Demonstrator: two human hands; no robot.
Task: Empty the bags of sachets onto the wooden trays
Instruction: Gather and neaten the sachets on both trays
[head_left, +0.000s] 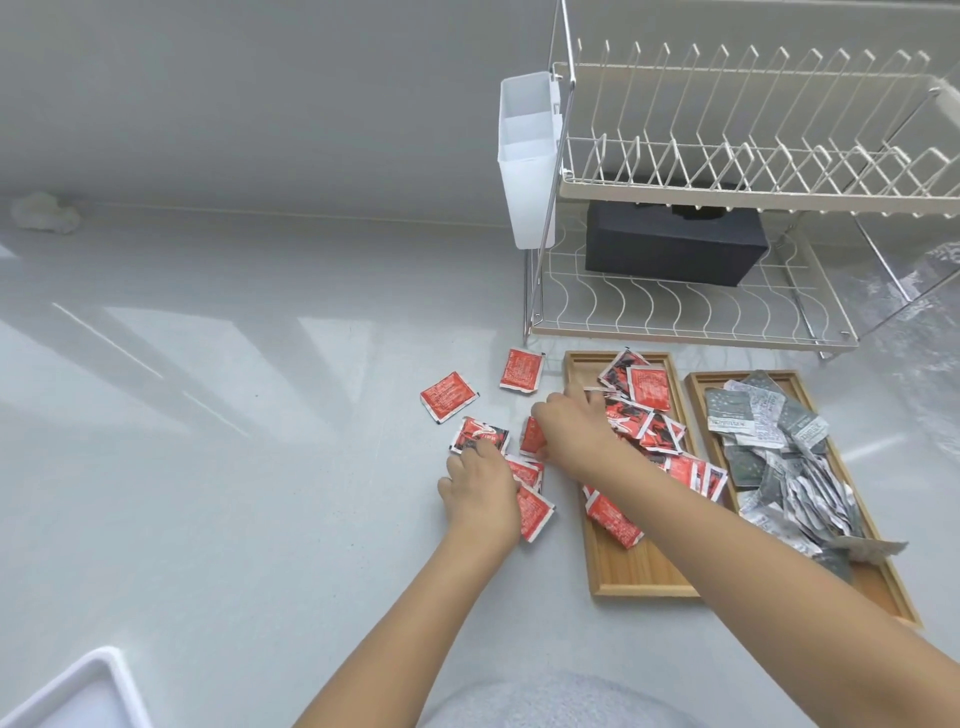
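Observation:
Two wooden trays lie side by side below the dish rack. The left tray (631, 571) holds a pile of red sachets (647, 415). On the right tray (695, 395) lies a heap of grey and silver sachets (789, 452). More red sachets are scattered on the white counter left of the trays, such as one (448, 396) and another (521, 370). My left hand (483, 493) curls over a small bunch of red sachets (535, 512) on the counter. My right hand (571, 423) reaches over the left tray's left rim, fingers stretched onto the red sachets there. No bag is in view.
A two-tier wire dish rack (727, 182) stands behind the trays, with a black box (675, 249) on its lower shelf and a white plastic holder (527, 156) hanging on its left side. A white tray corner (78, 691) shows at the bottom left.

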